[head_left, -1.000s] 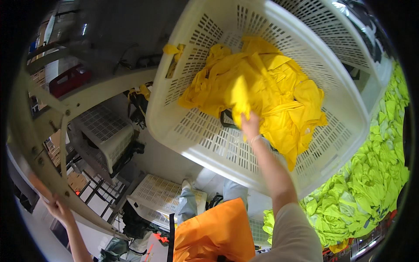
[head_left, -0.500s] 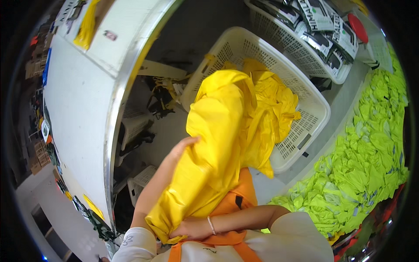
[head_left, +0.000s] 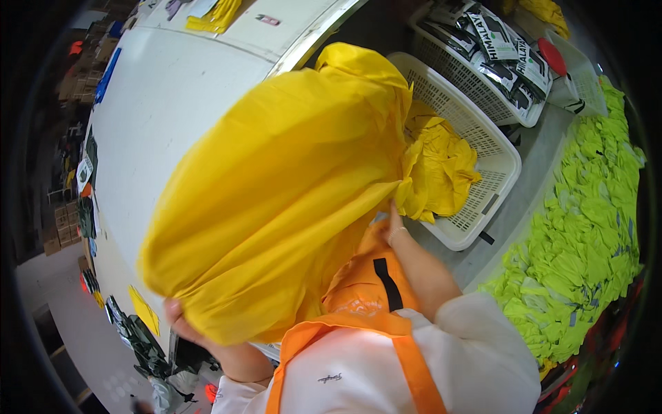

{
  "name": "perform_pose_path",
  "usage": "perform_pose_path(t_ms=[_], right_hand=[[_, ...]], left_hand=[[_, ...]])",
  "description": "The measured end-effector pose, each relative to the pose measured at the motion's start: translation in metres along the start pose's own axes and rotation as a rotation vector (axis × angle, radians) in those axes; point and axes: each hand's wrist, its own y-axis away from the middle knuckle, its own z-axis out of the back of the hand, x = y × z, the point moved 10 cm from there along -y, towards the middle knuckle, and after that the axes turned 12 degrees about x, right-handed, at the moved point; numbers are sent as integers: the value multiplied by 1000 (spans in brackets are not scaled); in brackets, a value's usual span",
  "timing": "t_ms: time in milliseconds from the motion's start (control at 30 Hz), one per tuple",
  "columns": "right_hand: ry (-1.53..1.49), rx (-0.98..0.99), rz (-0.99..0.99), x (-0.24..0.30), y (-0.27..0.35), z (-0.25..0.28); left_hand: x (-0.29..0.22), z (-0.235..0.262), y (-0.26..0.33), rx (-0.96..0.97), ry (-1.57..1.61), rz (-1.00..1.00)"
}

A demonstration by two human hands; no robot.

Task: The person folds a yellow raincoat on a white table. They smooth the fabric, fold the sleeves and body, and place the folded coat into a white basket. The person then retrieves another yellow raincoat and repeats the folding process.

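Observation:
A large yellow garment (head_left: 276, 179) of thin, smooth fabric is spread and billowing in front of me, partly over the white table. My left hand (head_left: 185, 324) is closed on its lower left edge, the fingers mostly behind the cloth. My right hand (head_left: 395, 224) grips its right edge, close to the basket, with the fingertips partly covered by fabric. Beyond that hand, more crumpled yellow fabric (head_left: 441, 165) lies in a white plastic basket (head_left: 496, 162). Whether the two yellow pieces are joined cannot be seen.
On the left stands a long white table (head_left: 138, 159) with folded yellow cloth (head_left: 215, 15) at its far end. A second basket (head_left: 476, 86) holds dark packaged goods. To the right lies a big heap of lime-green garments (head_left: 572, 255). An orange apron (head_left: 365, 290) covers my front.
The yellow garment has been swung left and spread out wide over the table edge. My left hand moved down and left with it; my right hand moved from near my waist out towards the basket.

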Motion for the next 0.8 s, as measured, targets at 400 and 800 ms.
perform_pose_path(t_ms=[400, 800], right_hand=[[278, 555, 1063, 98, 238, -367], [1796, 995, 1742, -162, 404, -486]], left_hand=[[-150, 134, 163, -632, -1514, 14], [-73, 118, 34, 155, 74, -186]])
